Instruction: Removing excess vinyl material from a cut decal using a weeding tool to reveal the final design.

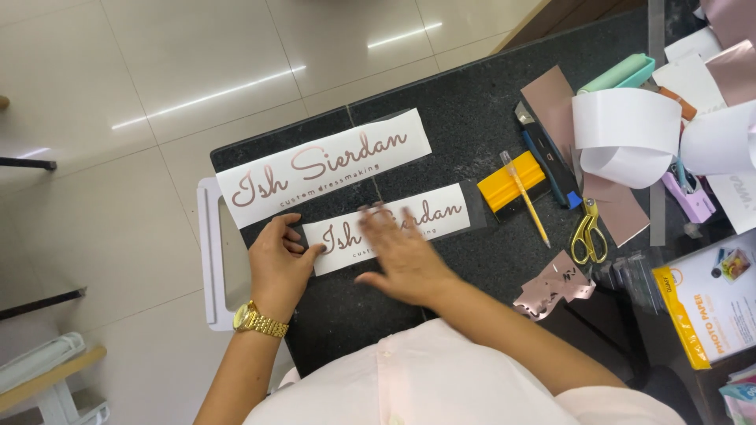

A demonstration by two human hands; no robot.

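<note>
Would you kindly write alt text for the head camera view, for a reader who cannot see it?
Seen from above, a person's left hand pins the end of a white lettered strip on a dark table while the right hand, blurred, lies flat on it. A larger lettered strip lies above; a yellow squeegee and gold scissors lie right.

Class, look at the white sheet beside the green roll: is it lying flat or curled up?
Curled. The white sheet bends into an open loop, its lower edge rolling under, on the dark table by the green roll.
</note>
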